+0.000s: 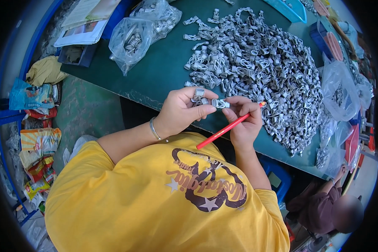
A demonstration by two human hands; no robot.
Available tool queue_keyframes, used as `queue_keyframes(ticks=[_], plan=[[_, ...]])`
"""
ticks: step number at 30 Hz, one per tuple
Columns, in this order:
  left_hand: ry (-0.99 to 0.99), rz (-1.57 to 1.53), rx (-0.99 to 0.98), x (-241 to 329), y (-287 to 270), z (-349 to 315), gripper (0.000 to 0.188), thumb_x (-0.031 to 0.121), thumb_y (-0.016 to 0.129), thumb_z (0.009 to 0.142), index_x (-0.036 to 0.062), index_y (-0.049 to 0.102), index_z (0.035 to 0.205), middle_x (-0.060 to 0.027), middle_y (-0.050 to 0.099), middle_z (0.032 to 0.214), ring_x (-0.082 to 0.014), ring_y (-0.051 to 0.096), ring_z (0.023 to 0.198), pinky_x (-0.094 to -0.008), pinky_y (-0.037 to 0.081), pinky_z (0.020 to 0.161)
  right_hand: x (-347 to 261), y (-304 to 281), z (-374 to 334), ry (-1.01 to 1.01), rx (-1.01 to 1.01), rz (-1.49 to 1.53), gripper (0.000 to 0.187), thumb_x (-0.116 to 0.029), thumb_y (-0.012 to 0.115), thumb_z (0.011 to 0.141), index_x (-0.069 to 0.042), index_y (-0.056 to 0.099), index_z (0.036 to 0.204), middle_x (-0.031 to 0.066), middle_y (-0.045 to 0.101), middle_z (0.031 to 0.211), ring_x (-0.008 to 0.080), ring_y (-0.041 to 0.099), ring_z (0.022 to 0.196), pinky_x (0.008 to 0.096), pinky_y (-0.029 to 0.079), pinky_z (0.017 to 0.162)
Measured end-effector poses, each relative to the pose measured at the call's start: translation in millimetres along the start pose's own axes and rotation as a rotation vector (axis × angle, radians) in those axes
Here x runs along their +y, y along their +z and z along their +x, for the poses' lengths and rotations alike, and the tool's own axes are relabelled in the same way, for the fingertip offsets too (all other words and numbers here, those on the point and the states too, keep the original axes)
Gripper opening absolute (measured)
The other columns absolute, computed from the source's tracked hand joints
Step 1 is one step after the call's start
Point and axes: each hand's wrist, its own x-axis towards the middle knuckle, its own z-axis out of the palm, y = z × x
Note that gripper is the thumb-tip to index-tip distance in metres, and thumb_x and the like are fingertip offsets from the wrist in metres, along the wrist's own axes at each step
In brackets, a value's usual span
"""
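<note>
My left hand (176, 110) is closed around a few small silver metal fittings (199, 93), which have ribbed heads and show between thumb and fingers. One more looped fitting (219, 103) lies between the fingertips of both hands, just off the table's near edge. My right hand (245, 128) pinches its far end and also keeps a red pencil (222, 133) slanting through its fingers, one end down toward my shirt. Beyond the hands, a wide heap of the same kind of fittings (260, 59) covers much of the green table (155, 71).
Clear plastic bags with metal pieces (132, 40) sit at the table's far left, by a grey-blue bin (77, 55) and papers (86, 31). A teal tray (296, 12) stands at the back. More plastic bags (340, 90) line the right side, where another person (317, 206) works.
</note>
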Motion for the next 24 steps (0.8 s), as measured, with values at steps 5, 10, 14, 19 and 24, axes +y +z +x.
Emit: queue_keyframes(ticks=[5, 10, 14, 19, 24], plan=[[-0.186, -0.152, 0.001, -3, -5, 2, 0.012, 0.003, 0.059, 0.082, -0.0017, 0.059, 0.093, -0.0051, 0.058, 0.079, -0.0098, 0.055, 0.067, -0.0201, 0.045, 0.059, -6, 6, 1, -0.235, 0.080, -0.120, 0.037, 0.012, 0.067, 0.067, -0.006, 0.036, 0.077, 0.0174, 0.056, 0.098, 0.0153, 0.057, 0.079, 0.0241, 0.050, 0.068], [0.063, -0.009, -0.156, -19, -9, 6, 0.021, 0.011, 0.053, 0.087, -0.0019, 0.055, 0.104, -0.0089, 0.061, 0.089, -0.0132, 0.061, 0.073, -0.0231, 0.050, 0.059, -21, 12, 8, -0.451, -0.172, -0.311, 0.041, 0.006, 0.074, 0.064, -0.005, 0.036, 0.074, 0.0194, 0.061, 0.089, 0.0247, 0.061, 0.076, 0.0297, 0.051, 0.062], [-0.454, -0.434, -0.128, -9, -25, -3, 0.023, 0.013, 0.052, 0.087, -0.0005, 0.052, 0.106, -0.0112, 0.060, 0.092, -0.0176, 0.061, 0.079, -0.0264, 0.052, 0.063, -19, 4, 16, -0.450, -0.121, -0.481, 0.031, 0.008, 0.068, 0.067, -0.004, 0.040, 0.070, 0.0185, 0.063, 0.088, 0.0251, 0.062, 0.074, 0.0302, 0.050, 0.063], [-0.543, -0.316, -0.485, -42, -104, -36, 0.024, 0.012, 0.057, 0.084, -0.0031, 0.052, 0.102, -0.0115, 0.062, 0.086, -0.0165, 0.062, 0.066, -0.0231, 0.050, 0.052, -16, -18, 53, -0.555, 0.074, -0.871, 0.024, 0.008, 0.066, 0.068, -0.002, 0.044, 0.073, 0.0174, 0.062, 0.090, 0.0265, 0.059, 0.076, 0.0291, 0.047, 0.061], [-0.654, -0.037, -0.579, -80, -140, -50, 0.028, 0.017, 0.058, 0.084, -0.0010, 0.053, 0.105, -0.0097, 0.062, 0.089, -0.0156, 0.062, 0.072, -0.0241, 0.050, 0.057, -11, -18, 65, -0.579, 0.046, -1.038, 0.022, 0.006, 0.065, 0.065, -0.003, 0.046, 0.074, 0.0149, 0.061, 0.091, 0.0309, 0.056, 0.078, 0.0380, 0.042, 0.071]])
